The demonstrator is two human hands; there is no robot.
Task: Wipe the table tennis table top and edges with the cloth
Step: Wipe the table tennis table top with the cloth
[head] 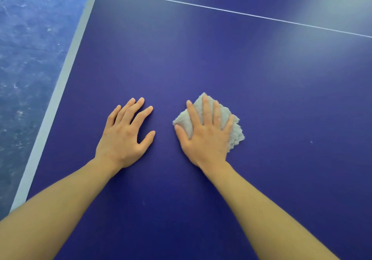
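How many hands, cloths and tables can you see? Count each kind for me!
Hands: 2, left hand and right hand
Cloths: 1, the grey cloth under the right hand
Tables: 1, the blue table
Total: 4

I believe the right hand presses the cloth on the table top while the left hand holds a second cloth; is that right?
Not quite: the head view shows the left hand bare, resting on the table top; the right hand does press the cloth.
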